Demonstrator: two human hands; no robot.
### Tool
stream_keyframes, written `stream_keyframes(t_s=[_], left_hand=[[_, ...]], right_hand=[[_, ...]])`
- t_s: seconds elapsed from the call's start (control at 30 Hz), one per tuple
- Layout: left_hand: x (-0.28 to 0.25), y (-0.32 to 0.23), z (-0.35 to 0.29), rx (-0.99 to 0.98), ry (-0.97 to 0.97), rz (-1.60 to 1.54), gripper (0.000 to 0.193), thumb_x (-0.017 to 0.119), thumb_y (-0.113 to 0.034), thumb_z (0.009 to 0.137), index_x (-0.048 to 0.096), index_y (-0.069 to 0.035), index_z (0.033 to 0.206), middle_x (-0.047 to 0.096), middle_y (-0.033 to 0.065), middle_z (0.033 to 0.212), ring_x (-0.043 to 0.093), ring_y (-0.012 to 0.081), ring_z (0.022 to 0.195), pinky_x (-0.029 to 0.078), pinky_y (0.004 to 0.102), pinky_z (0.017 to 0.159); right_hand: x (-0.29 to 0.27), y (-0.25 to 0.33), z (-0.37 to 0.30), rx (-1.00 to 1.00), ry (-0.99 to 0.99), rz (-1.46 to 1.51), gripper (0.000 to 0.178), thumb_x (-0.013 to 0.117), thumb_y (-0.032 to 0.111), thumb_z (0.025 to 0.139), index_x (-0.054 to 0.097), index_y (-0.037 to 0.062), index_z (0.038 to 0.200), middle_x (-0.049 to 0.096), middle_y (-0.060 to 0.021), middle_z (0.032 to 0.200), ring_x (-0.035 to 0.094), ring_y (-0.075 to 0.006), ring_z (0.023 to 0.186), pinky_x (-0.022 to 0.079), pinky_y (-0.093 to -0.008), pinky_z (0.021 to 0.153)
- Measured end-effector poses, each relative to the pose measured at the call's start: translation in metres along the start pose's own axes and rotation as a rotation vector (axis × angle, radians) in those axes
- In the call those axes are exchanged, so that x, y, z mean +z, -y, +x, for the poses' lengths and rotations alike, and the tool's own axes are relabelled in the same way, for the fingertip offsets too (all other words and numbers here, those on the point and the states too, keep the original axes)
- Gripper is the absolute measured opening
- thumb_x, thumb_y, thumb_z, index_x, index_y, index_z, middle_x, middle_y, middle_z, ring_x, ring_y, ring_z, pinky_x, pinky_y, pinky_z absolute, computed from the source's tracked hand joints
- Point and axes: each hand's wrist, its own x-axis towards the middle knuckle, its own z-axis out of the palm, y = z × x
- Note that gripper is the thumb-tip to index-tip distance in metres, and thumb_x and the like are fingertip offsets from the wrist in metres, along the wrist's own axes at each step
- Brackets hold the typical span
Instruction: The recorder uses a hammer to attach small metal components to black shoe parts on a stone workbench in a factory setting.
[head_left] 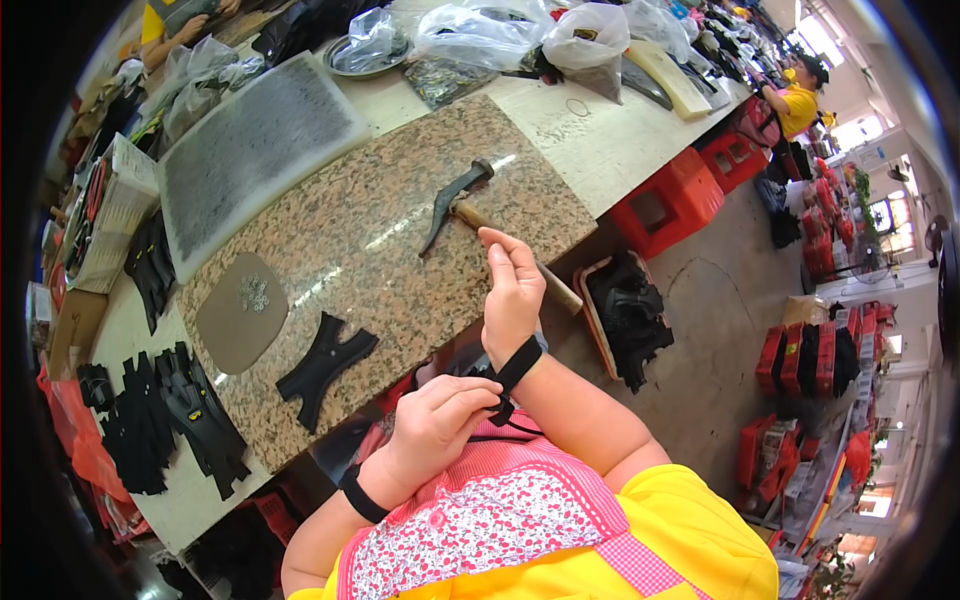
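My left hand (pixel 432 424) is closed at my right wrist, its fingers pinching the black wristband (pixel 520 364) there. My right hand (pixel 513 295) is raised with fingers stretched out and slightly bent, and I see nothing held in it. Behind it, a hammer (pixel 462 200) with a dark metal head and wooden handle lies on the speckled stone slab (pixel 400 170); the hand hides part of the handle. A second black wristband (pixel 361 494) circles my left wrist. Left of my hands lies a black forked fabric piece (pixel 325 368).
A brown rounded pad (pixel 225 330) holds several small metal rings (pixel 254 292). Black glove-like pieces (pixel 200 415) lie at the left. Beyond is a dark translucent-edged board (pixel 260 140). Plastic bags (pixel 590 45) line the back. Red stools (pixel 668 205) and a bin of black pieces (pixel 627 315) stand right.
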Motion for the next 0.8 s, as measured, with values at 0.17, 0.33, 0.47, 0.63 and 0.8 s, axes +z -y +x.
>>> stream_keyframes(t_s=[0.17,0.33,0.47,0.63,0.8], left_hand=[[0.002,0.005,0.001,0.016,0.04,0.025,0.024,0.075,0.001,0.071,0.068,-0.005,0.093,0.07,0.0089,0.095,0.067,0.0251,0.08,0.055,0.0323,0.068],[0.003,0.009,-0.002,-0.016,-0.019,0.038,0.024,0.076,-0.001,0.071,0.071,-0.006,0.094,0.069,0.0091,0.089,0.066,0.0251,0.078,0.054,0.0324,0.067],[0.003,0.008,-0.001,-0.025,-0.009,0.01,0.026,0.077,0.0,0.071,0.072,-0.006,0.096,0.067,0.0098,0.085,0.065,0.025,0.076,0.053,0.0325,0.065],[0.004,0.008,-0.002,-0.003,-0.011,0.003,0.028,0.077,0.0,0.071,0.072,-0.006,0.098,0.067,0.0099,0.084,0.065,0.0248,0.075,0.053,0.0319,0.064],[0.007,0.008,-0.003,-0.11,-0.063,0.007,0.025,0.079,-0.001,0.071,0.068,-0.003,0.094,0.067,0.0089,0.083,0.066,0.0202,0.072,0.053,0.0298,0.063]], right_hand=[[-0.003,-0.009,-0.005,-0.189,0.079,-0.306,0.019,0.053,0.003,0.096,0.067,0.0023,0.108,0.064,0.0004,0.099,0.053,-0.0054,0.087,0.042,-0.0203,0.078],[0.003,-0.006,-0.012,-0.23,0.126,-0.349,0.018,0.053,0.003,0.095,0.069,0.0027,0.105,0.062,0.0004,0.098,0.052,-0.0067,0.087,0.041,-0.0214,0.079],[0.004,-0.007,-0.017,-0.231,0.156,-0.37,0.018,0.053,0.003,0.094,0.069,0.0023,0.102,0.061,-0.0018,0.098,0.054,-0.0099,0.089,0.041,-0.0231,0.081],[0.006,-0.007,-0.021,-0.21,0.157,-0.376,0.015,0.057,0.006,0.091,0.07,0.0065,0.1,0.063,-0.0067,0.099,0.055,-0.0213,0.097,0.042,-0.0319,0.089],[0.006,-0.007,-0.023,-0.241,0.168,-0.376,0.015,0.058,0.006,0.091,0.07,0.007,0.1,0.063,-0.0068,0.101,0.055,-0.0213,0.098,0.042,-0.0317,0.089]])
